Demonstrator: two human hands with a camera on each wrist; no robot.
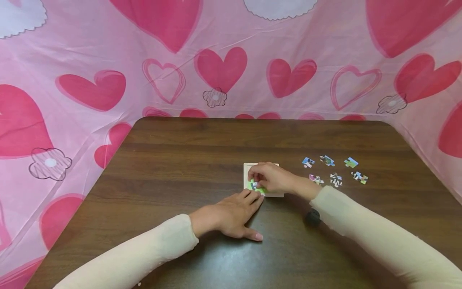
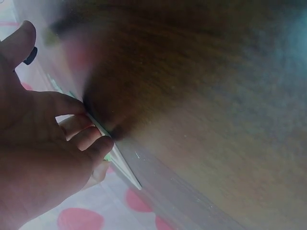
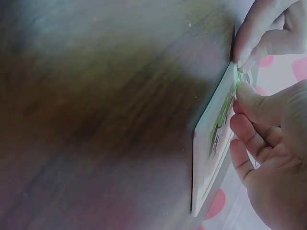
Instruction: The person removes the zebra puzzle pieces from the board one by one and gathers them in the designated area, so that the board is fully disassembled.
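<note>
A small square puzzle board (image 1: 277, 195) with a pale frame lies on the table, with green and patterned puzzle pieces (image 1: 261, 192) in its near left part. Over the board, my right hand (image 1: 272, 176) has its fingers curled and pinches a puzzle piece (image 3: 243, 75) low against the board; the fingers partly hide it. My left hand (image 1: 234, 212) lies palm down at the near left corner, its fingertips touching the frame and its thumb spread out on the table. In the left wrist view, the left fingers (image 2: 98, 148) rest along the board's edge.
Right of the board, several loose puzzle pieces (image 1: 335, 180) lie in two rough rows on the brown wooden table (image 1: 187, 152). A pink curtain with hearts (image 1: 220, 68) surrounds the table's back and sides. A dark round object (image 1: 312, 217) sits below the right wrist.
</note>
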